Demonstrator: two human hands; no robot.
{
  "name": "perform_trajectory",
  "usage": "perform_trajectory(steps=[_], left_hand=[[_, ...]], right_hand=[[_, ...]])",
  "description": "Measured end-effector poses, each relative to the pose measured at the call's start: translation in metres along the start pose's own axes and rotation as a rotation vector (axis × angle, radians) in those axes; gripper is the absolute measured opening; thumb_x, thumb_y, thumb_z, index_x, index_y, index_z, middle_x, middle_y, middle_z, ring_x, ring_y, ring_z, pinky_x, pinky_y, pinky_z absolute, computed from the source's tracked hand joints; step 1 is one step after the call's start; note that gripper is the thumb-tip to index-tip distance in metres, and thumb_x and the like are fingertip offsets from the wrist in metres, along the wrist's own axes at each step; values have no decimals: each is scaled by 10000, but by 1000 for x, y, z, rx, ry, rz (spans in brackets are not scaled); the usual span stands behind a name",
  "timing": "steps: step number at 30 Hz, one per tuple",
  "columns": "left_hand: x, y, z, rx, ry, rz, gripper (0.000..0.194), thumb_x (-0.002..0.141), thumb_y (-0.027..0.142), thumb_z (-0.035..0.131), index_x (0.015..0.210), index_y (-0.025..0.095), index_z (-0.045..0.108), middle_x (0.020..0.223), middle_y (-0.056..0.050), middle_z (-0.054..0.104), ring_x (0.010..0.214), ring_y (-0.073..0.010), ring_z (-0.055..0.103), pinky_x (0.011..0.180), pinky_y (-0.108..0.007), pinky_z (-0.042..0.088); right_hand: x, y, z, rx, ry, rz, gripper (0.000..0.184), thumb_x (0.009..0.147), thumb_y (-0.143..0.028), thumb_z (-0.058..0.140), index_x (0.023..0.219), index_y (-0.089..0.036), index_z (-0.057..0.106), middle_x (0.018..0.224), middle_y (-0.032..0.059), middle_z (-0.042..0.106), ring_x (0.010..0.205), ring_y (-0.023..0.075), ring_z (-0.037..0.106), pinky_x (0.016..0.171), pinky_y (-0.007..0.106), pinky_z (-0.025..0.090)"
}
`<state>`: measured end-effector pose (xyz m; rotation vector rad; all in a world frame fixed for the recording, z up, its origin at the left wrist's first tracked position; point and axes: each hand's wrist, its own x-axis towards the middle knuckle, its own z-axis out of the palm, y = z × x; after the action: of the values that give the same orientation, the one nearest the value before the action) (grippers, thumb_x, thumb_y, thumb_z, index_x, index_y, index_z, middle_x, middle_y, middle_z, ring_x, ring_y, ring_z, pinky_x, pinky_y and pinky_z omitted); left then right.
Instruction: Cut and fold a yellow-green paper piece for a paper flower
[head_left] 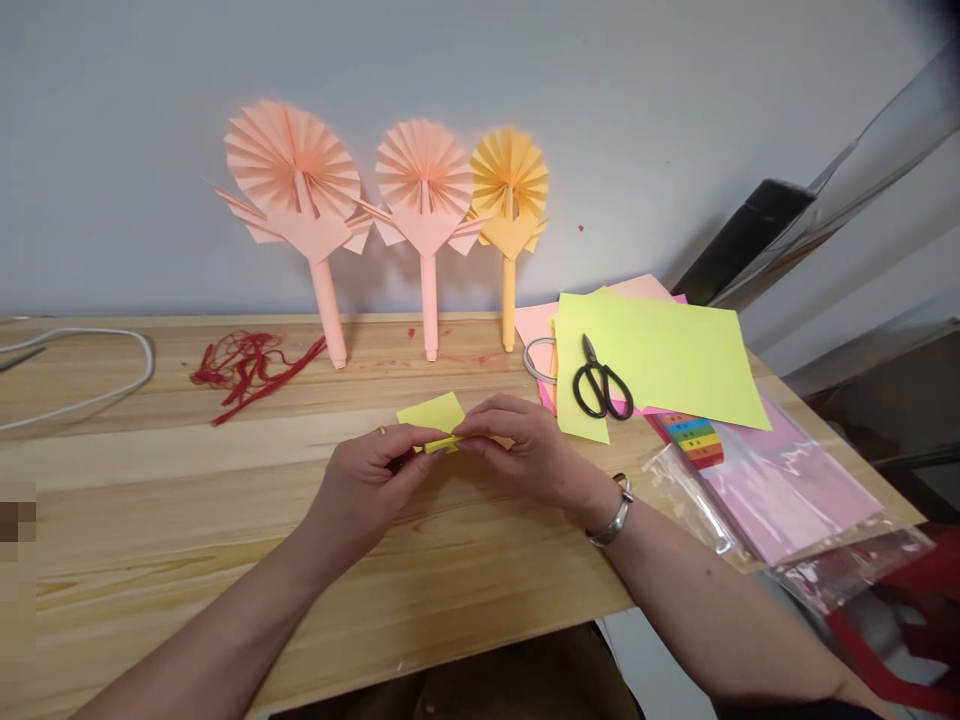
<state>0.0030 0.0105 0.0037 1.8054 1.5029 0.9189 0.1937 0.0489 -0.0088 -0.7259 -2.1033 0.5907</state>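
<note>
My left hand (379,465) and my right hand (517,445) meet over the middle of the wooden table, both closed in a pinch. Between their fingertips is a narrow folded strip of yellow paper (441,445). A flat yellow-green piece of paper (435,410) shows just behind the fingers; whether it joins the strip is hidden. To the right of my right hand, black-handled scissors (602,385) lie on yellow-green sheets (667,350). My fingers partly cover the folded strip.
Three pleated paper fans, two peach (319,240) (426,235) and one orange (510,240), lean on the wall behind. Tangled red thread (251,365) lies left, near a white cable (142,375). A clear plastic packet of pink paper (795,490) sits by the table's right edge.
</note>
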Motion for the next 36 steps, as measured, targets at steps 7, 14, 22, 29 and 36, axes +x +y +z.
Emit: perform_trajectory(steps=[7,14,22,29,36], left_hand=[[0,-4,0,62,-17,-5,211,769,293,551,881,250,724,835,-9,748,803,-205,654,702,-290,485],[0,-3,0,73,-5,-11,225,760,279,551,903,254,722,874,-9,753,802,-202,662,711,-290,495],[0,-6,0,66,0,20,245,781,265,525,928,246,720,911,-11,754,851,-208,665,759,-295,494],[-1,-6,-1,86,-15,50,272,801,259,503,975,254,712,932,-6,745,845,-202,654,771,-289,482],[-1,-5,-2,85,-27,33,293,817,280,484,1010,245,702,754,6,710,645,-162,604,624,-261,467]], right_hand=[[0,0,1,-33,26,-68,130,850,-135,540,862,-187,658,840,49,672,796,146,608,724,272,503],[0,0,1,-36,48,-83,143,846,-102,524,837,-177,646,827,52,670,786,140,604,721,270,502],[0,-1,0,-41,55,-72,147,849,-109,519,837,-183,646,823,52,673,787,149,614,722,278,507],[0,0,-1,-57,59,-68,146,854,-112,520,841,-185,646,825,48,672,786,142,611,729,273,504],[0,1,0,-59,76,-77,159,856,-110,515,850,-190,652,823,47,672,772,142,607,705,270,506]])
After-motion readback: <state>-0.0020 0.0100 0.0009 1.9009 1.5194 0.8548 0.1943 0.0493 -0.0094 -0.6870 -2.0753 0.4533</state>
